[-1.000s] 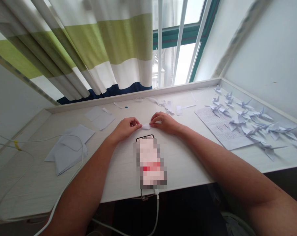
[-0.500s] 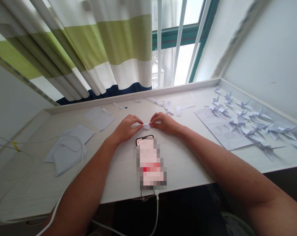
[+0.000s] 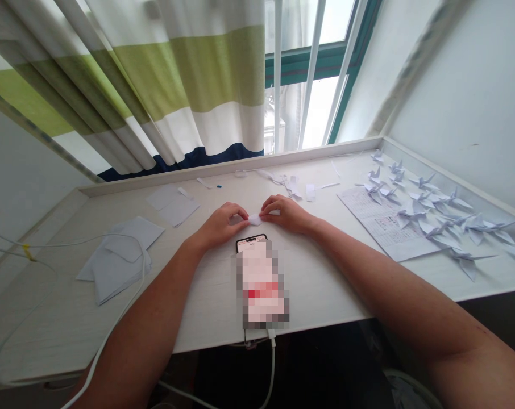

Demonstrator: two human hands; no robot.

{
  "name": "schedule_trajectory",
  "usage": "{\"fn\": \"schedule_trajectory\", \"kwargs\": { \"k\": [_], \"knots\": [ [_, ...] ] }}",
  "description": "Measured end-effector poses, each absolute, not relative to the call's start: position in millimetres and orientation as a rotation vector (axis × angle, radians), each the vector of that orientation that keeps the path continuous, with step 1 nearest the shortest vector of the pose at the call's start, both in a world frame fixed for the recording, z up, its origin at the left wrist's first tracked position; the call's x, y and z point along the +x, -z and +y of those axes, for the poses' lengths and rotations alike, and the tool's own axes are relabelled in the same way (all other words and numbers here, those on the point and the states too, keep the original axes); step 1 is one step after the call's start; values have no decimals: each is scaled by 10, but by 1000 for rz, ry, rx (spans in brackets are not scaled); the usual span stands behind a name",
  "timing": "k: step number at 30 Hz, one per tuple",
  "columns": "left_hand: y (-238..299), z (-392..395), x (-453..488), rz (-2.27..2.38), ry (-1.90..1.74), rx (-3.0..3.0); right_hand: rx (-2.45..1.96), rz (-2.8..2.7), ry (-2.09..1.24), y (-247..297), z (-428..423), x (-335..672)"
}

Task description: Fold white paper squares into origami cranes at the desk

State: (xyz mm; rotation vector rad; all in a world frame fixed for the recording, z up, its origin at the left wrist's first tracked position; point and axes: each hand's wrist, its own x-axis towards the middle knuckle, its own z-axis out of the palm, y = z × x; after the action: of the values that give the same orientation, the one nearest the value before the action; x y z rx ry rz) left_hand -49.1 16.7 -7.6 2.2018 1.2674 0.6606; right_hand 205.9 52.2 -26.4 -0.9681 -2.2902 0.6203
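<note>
A small folded piece of white paper (image 3: 254,218) is held between my two hands, just above the desk and beyond the phone. My left hand (image 3: 228,220) pinches its left end between thumb and fingers. On the opposite end, my right hand (image 3: 283,212) has its thumb and fingertips closed on the paper. The fingertips partly hide both ends, so the exact folds cannot be made out. Directly below the hands lies a phone (image 3: 260,284) with a pixelated screen and a white cable plugged into its lower end.
Several folded paper cranes (image 3: 432,199) crowd the right side, some on a printed sheet (image 3: 368,218). Stacked white paper squares (image 3: 121,261) lie left, crossed by a white cable (image 3: 143,261). Paper scraps (image 3: 289,184) are scattered at the back, near the raised desk rim (image 3: 223,165).
My left hand has lowered slightly at the knuckles, and the folded paper has turned so that more of its face shows. My right hand stays nearly in place.
</note>
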Motion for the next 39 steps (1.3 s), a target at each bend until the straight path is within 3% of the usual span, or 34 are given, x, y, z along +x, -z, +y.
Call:
{"fn": "schedule_trajectory", "kwargs": {
  "k": [24, 39],
  "knots": [
    [61, 235, -601, 1201, -398, 2348, -936, -2306, -601, 276, 530, 2065],
    [144, 142, -369, 1311, -790, 2423, -968, -2301, -592, 248, 513, 2047]
  ]
}}
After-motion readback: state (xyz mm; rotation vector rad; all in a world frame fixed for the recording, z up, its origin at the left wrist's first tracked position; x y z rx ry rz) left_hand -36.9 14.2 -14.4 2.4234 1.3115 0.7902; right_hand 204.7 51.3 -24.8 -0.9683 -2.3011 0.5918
